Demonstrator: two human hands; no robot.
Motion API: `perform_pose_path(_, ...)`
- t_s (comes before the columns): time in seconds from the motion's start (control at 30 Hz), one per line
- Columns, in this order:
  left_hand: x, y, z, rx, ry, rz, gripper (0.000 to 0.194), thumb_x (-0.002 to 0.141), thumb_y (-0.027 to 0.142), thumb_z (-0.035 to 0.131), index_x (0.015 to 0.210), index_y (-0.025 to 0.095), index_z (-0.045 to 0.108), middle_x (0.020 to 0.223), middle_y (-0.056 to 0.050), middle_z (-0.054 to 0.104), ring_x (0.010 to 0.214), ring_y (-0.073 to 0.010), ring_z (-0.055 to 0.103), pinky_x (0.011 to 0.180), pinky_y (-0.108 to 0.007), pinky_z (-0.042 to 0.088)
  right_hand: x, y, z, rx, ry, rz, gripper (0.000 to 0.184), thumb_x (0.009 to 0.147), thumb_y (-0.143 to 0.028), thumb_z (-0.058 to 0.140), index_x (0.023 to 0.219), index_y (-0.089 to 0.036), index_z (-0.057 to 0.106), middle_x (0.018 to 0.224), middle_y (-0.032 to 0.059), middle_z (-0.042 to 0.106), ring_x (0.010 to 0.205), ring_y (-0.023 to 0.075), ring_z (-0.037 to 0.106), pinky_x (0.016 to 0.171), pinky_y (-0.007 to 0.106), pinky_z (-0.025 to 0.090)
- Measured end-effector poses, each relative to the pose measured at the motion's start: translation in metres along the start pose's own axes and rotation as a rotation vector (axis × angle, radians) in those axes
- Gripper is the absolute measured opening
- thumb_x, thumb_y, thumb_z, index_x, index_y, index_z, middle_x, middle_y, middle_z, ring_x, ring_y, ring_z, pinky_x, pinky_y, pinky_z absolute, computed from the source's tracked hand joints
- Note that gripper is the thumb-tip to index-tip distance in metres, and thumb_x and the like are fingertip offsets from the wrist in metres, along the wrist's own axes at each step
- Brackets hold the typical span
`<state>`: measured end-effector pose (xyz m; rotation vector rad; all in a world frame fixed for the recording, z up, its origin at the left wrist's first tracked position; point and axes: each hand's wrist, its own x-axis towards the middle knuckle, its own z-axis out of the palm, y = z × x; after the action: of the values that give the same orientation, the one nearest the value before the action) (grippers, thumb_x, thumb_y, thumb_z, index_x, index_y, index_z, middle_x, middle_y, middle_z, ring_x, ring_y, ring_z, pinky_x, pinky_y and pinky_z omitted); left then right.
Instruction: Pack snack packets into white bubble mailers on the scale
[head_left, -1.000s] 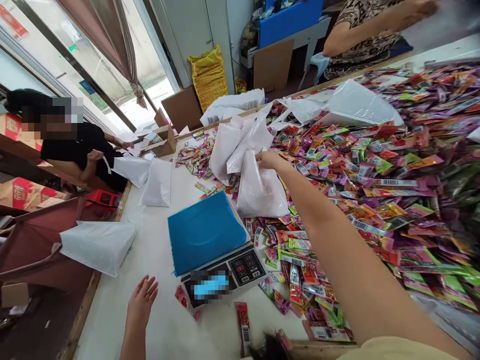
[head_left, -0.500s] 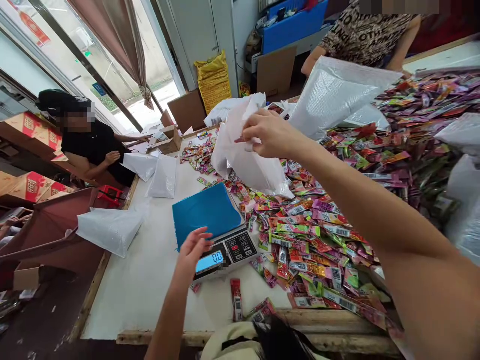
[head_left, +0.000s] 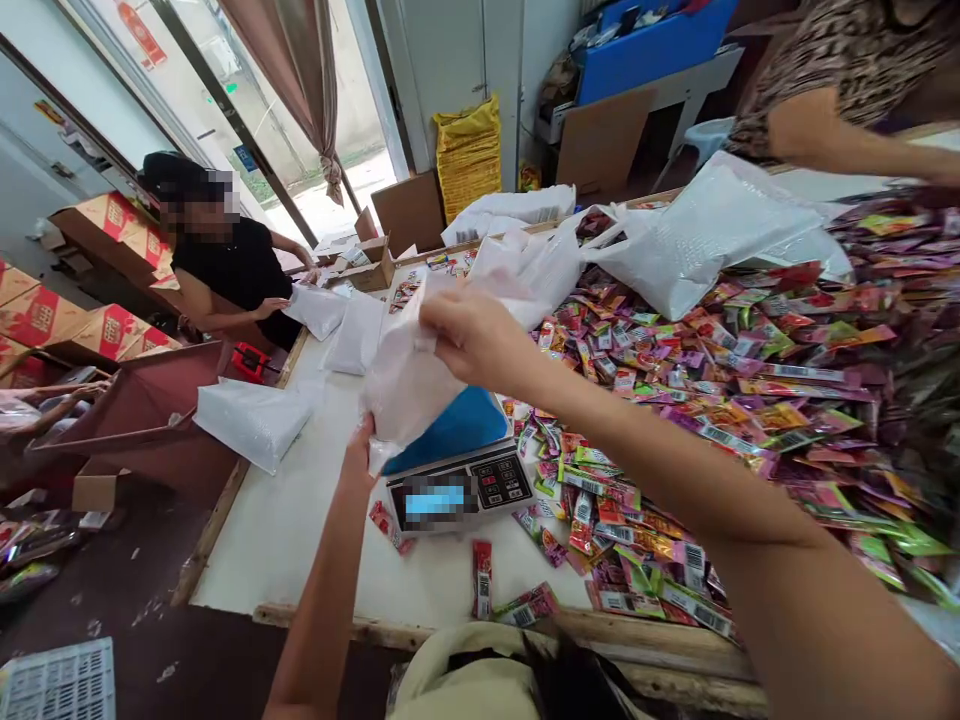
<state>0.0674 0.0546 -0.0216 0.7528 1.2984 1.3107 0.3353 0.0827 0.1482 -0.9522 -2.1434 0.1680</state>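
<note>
A white plastic bag [head_left: 409, 385] hangs over the left part of the digital scale [head_left: 459, 492], hiding some of its blue weighing plate [head_left: 469, 430]. Closed around the top of the bag is my right hand [head_left: 472, 332]. My left hand [head_left: 361, 455] grips the bag's lower left corner, its fingers partly hidden behind the plastic. The scale's display is lit but blurred out. To the right spreads a large heap of small colourful snack packets [head_left: 622, 470]. A few single packets [head_left: 482, 580] lie in front of the scale.
Filled white bags stand at the table's left edge [head_left: 255, 420] and on the heap [head_left: 705, 230]. A co-worker in black [head_left: 225, 270] is at the far left; another person's arm [head_left: 840, 140] reaches in at upper right. A wooden rim [head_left: 600, 640] borders the table.
My right hand has brought the white bag from over the heap leftward and down to the scale. My left hand, open before, has taken hold of its corner. The view has shifted.
</note>
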Motion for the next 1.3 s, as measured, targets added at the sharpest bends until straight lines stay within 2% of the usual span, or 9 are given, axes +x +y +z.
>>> perform_pose_path(0.13,0.033,0.001,-0.041,0.178,0.175,0.132,0.06,0.072,0.052,0.083,0.119,0.018,0.067,0.111,-0.012,0.073,0.103,-0.0253,0.069,0.085,-0.033,0.056,-0.04,0.012,0.063,0.117,-0.077,0.071,0.012,0.08,-0.009,0.047,0.08,-0.019,0.053,0.083,0.0049,0.061,0.076,0.0175,0.051,0.069,0.03,0.034)
perform_pose_path(0.23,0.051,-0.006,-0.055,0.317,0.212,0.232,0.058,0.07,0.048,0.083,0.115,0.015,0.069,0.107,-0.01,0.073,0.101,-0.0225,0.068,0.089,-0.031,0.052,-0.066,0.023,0.086,0.165,-0.153,0.097,0.019,0.079,-0.007,0.046,0.083,-0.019,0.059,0.087,0.006,0.065,0.079,0.019,0.056,0.072,0.03,0.038)
perform_pose_path(0.4,0.067,-0.013,-0.062,0.439,0.239,0.311,0.057,0.073,0.045,0.081,0.118,0.013,0.069,0.101,-0.009,0.072,0.095,-0.0197,0.066,0.089,-0.029,0.05,-0.099,0.055,0.069,0.333,-0.069,0.175,0.021,0.084,-0.015,0.051,0.095,-0.02,0.069,0.099,0.0074,0.072,0.096,0.0216,0.065,0.088,0.037,0.049)
perform_pose_path(0.6,0.04,0.012,-0.081,0.568,0.535,0.553,0.073,0.082,0.054,0.074,0.14,0.016,0.052,0.122,-0.014,0.066,0.103,-0.0205,0.063,0.094,-0.032,0.047,-0.122,0.093,0.066,0.392,0.0,0.415,0.025,0.082,-0.027,0.061,0.104,-0.019,0.07,0.105,0.0097,0.073,0.099,0.0236,0.068,0.09,0.042,0.055)
perform_pose_path(0.73,0.002,0.024,-0.1,0.626,0.56,0.656,0.079,0.082,0.062,0.072,0.143,0.019,0.047,0.13,-0.016,0.064,0.114,-0.0232,0.061,0.1,-0.036,0.046,-0.12,0.105,0.077,0.467,-0.118,0.372,0.041,0.082,-0.031,0.064,0.121,-0.018,0.067,0.12,0.0124,0.071,0.108,0.0266,0.067,0.098,0.046,0.055)
perform_pose_path(0.87,-0.019,0.021,-0.112,0.531,0.604,0.616,0.079,0.08,0.066,0.071,0.137,0.018,0.048,0.122,-0.015,0.066,0.115,-0.0235,0.063,0.102,-0.037,0.046,-0.1,0.12,0.095,0.558,-0.332,0.118,0.068,0.083,-0.027,0.065,0.149,-0.023,0.049,0.149,0.0117,0.055,0.132,0.0298,0.057,0.109,0.05,0.05)
perform_pose_path(0.97,-0.025,0.012,-0.114,0.419,0.653,0.552,0.075,0.078,0.064,0.074,0.131,0.018,0.05,0.114,-0.013,0.067,0.113,-0.0224,0.065,0.1,-0.035,0.047,-0.086,0.127,0.123,0.561,-0.354,-0.027,0.075,0.082,-0.031,0.069,0.152,-0.025,0.046,0.158,0.0106,0.045,0.144,0.032,0.045,0.119,0.053,0.041)
perform_pose_path(1.13,-0.027,0.0,-0.105,0.349,0.642,0.449,0.069,0.076,0.056,0.078,0.128,0.018,0.053,0.111,-0.011,0.068,0.106,-0.0192,0.066,0.087,-0.029,0.048,-0.066,0.118,0.175,0.603,-0.284,0.048,0.056,0.087,-0.039,0.065,0.141,-0.026,0.058,0.141,0.0092,0.06,0.133,0.0301,0.055,0.114,0.05,0.047)
perform_pose_path(1.3,-0.029,-0.005,-0.094,0.306,0.599,0.42,0.061,0.076,0.049,0.079,0.125,0.02,0.056,0.113,-0.01,0.069,0.095,-0.0154,0.066,0.08,-0.026,0.047,-0.056,0.114,0.163,0.414,-0.199,0.012,0.032,0.087,-0.024,0.059,0.115,-0.024,0.074,0.112,0.0072,0.071,0.107,0.0254,0.065,0.094,0.041,0.054)
